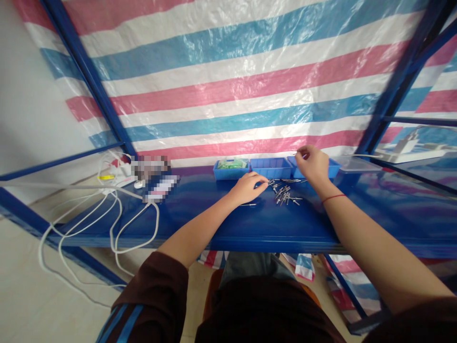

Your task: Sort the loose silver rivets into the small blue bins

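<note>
A loose pile of thin metal pins, which look like blind rivets (283,194), lies on the blue shelf top. At the pile's left side is my left hand (250,187), its fingers curled and drawn together at the tips. What they pinch, if anything, is too small to make out. Raised over the right blue bin (332,170), my right hand (312,164) is closed in a pinch, with the thin tip of a blind rivet poking out to the left. One more rivet (249,205) lies apart, below my left hand.
A blue bin (214,172) with green packaging (232,164) stands left of a middle blue bin (271,169). A clear plastic lid (360,165) lies at the right. White cables (116,224) hang over the left shelf edge. Blue frame posts (85,76) and a striped sheet (228,90) enclose the back.
</note>
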A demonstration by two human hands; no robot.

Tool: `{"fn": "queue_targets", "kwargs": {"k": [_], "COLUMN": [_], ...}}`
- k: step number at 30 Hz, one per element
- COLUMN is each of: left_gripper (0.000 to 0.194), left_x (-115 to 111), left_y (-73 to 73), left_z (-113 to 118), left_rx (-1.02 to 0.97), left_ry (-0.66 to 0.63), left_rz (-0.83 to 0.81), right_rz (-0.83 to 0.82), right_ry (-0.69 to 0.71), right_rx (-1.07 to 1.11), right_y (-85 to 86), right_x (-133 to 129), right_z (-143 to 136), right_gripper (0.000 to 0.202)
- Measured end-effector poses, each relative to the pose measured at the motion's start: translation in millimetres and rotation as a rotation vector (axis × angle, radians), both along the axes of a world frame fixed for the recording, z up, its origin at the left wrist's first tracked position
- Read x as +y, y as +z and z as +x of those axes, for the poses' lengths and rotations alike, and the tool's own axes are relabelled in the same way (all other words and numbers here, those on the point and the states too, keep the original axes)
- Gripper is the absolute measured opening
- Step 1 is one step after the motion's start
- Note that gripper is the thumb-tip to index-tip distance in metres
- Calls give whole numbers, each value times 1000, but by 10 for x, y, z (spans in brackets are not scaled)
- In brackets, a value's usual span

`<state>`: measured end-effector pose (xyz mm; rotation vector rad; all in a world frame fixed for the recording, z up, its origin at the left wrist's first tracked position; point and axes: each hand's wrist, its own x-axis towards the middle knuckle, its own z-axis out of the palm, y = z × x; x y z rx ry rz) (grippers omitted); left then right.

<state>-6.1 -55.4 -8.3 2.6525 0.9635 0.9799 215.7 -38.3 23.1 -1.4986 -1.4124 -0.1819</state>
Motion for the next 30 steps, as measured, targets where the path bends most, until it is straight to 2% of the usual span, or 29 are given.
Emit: {"fn": "queue_targets", "kwargs": {"k": [4,6,9,11,12,14,16,17,19,22,25,30], "left_gripper": [26,27,27,27,28,31,31,31,30,27,24,23], "left_x": [-73,-83,-47,-1,24,71,111,126,144,134,87,49], "left_y": [21,30,46,67,82,114,143,154,166,168,166,153], "left_z": [-9,-20,-47,-66,-77,-101,-130,-144,-168,-173,-142,-97], "left_rx": [138,166,144,43,-54,-307,-538,-612,-676,-684,-669,-612], "left_ry": [-4,-5,15,64,108,224,326,359,381,356,325,284], "left_rz": [-34,-26,37,93,121,166,197,203,204,184,153,94], "right_rz": [-106,-165,-133,-132,-178,-242,-298,-296,-207,-152,-166,-167], "right_ry": [-180,-205,-174,-2,175,421,780,903,1063,1112,1115,1052], "right_rx": [5,-24,-72,-93,-90,-138,-223,-291,-468,-586,-594,-587], "right_y": [-106,-133,-89,-35,-18,-25,-86,-128,-209,-290,-324,-387], "right_x": [69,87,71,23,-13,-109,-223,-279,-370,-422,-399,-383], "right_z": [223,275,233,94,-12,-280,-566,-693,-876,-959,-930,-951], "right_gripper": [19,20,25,23,21,16,19,21,25,29,28,24]}}
